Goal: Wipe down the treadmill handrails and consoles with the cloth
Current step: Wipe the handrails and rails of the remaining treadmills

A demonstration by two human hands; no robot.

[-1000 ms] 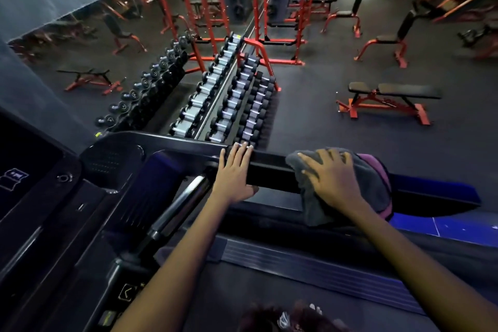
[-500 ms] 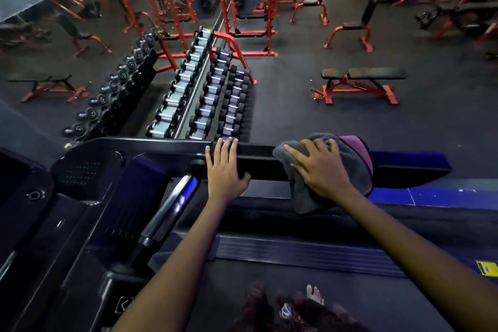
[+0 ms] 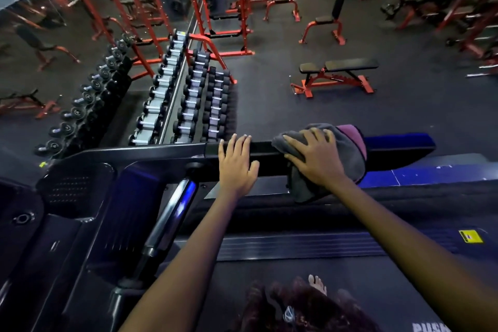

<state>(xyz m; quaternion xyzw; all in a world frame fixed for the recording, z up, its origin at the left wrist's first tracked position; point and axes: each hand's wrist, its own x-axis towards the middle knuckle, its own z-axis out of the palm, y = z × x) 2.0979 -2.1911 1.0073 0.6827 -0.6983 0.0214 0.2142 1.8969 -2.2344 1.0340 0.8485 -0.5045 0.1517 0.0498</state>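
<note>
Right hand (image 3: 319, 160) lies palm-down on the cloth (image 3: 347, 153), fingers spread a bit and bent over it, pressing it onto the handrail (image 3: 258, 149); the grip looks like a flat press w/ fingertips curling into the fabric, not a pinch. Cloth is grey w/ a pinkish-purple edge on its far side, draped over the top of the rail and hanging down the near side. Left hand (image 3: 237, 163) rests just beside it on the same rail, apart from the cloth, fingers straight and close together over the rail's top, thumb out toward the right hand, holding nothing.

The rail is a dark flat bar running left-right across the view; right of the cloth it shows blue. On the left it joins the treadmill's console housing (image 3: 78, 188) (black, w/ a perforated patch), and a shiny metal upright (image 3: 172, 221) slants down below the left hand. Nearer the person are the ribbed side strip (image 3: 296, 246) and the dark belt, w/ a yellow sticker (image 3: 470, 236) at the right and a bare foot (image 3: 318, 284) at the bottom.

Beyond the rail, lower down on the gym floor: a dumbbell rack (image 3: 194, 102) against a mirror wall, a flat bench (image 3: 335, 75) w/ a red frame, more red racks and benches further off.
</note>
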